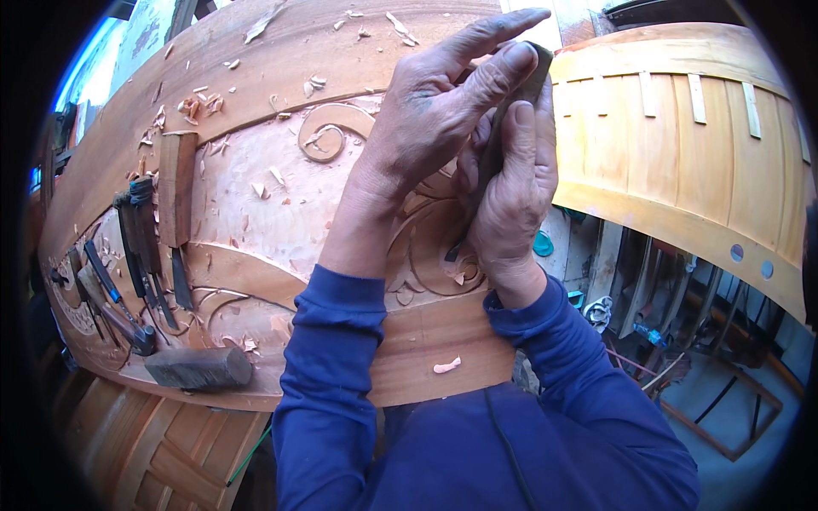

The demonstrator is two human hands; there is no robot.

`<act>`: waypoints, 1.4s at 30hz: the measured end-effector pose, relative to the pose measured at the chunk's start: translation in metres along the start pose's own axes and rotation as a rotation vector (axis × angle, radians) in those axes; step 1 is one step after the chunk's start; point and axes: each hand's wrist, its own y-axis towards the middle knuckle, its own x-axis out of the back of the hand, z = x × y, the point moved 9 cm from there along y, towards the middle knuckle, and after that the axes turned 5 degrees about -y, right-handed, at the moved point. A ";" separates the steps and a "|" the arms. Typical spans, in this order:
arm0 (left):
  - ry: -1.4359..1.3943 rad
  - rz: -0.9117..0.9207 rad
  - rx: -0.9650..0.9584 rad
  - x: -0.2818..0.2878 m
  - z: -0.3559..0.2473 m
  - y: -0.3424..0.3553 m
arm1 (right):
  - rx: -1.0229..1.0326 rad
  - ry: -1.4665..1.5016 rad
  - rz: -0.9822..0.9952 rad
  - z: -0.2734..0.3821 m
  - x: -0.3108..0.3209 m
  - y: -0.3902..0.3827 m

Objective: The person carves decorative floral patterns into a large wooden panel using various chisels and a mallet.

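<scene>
I hold a wood carving chisel [493, 162] with both hands, tilted over the carved wooden panel [439, 332]. My right hand [515, 192] wraps round its dark handle, thumb pointing up along it. Higher up, my left hand [434, 106] presses on the handle's upper end with the thumb, one finger stretched past it. The narrow tip points down near a carved scroll [464, 270]; I cannot tell whether it touches the wood. Another raised scroll [322, 145] curls left of my left wrist.
At the left, several chisels [177, 221] and other tools lie on the panel, with a wooden block [198, 368] near its front edge. Pale shavings [273, 179] are scattered about. A slatted wooden panel [682, 128] stands at the right, above a metal frame [724, 417] on the floor.
</scene>
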 end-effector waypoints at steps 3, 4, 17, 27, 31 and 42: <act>-0.036 -0.002 -0.038 -0.002 0.006 0.000 | 0.086 -0.035 0.032 0.010 -0.010 -0.008; -0.117 0.029 -0.142 -0.003 0.002 0.002 | 0.087 -0.035 0.034 0.011 -0.011 -0.010; -0.132 0.096 -0.139 -0.008 0.009 0.003 | 0.104 -0.144 -0.015 0.019 -0.004 -0.020; -0.168 0.128 -0.146 -0.020 0.009 0.001 | 0.195 -0.072 -0.082 0.026 -0.001 -0.024; -0.048 0.122 -0.045 -0.023 0.015 -0.002 | 0.180 -0.194 -0.227 0.023 0.013 -0.028; 0.029 0.080 -0.030 -0.020 0.007 -0.006 | -0.063 0.066 -0.313 0.055 0.005 -0.060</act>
